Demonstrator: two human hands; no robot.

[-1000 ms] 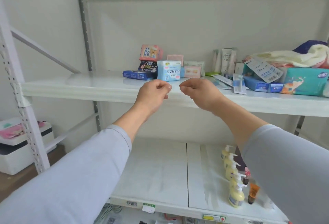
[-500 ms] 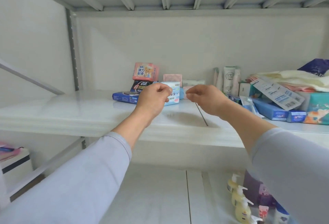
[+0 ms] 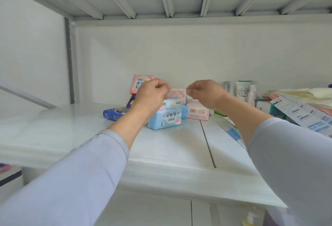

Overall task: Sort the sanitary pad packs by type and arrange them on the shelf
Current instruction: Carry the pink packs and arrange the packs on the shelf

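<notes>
Head view: we see the left hand and right hand raised mid-frame over the white shelf, fingers curled; whether either holds anything we cannot tell. The light blue pad pack stands at centre, just below the left hand. Pink packs sit behind it, a dark blue pack to its left.

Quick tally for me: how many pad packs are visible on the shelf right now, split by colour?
Pink: 3, pink pack on top at the left, pale pink pack at the back, pink pack to the right
Light blue: 1, light blue pack in front
Dark blue: 2, flat dark blue pack, dark pack under the pink one
Total: 6 visible; others may be hidden.
</notes>
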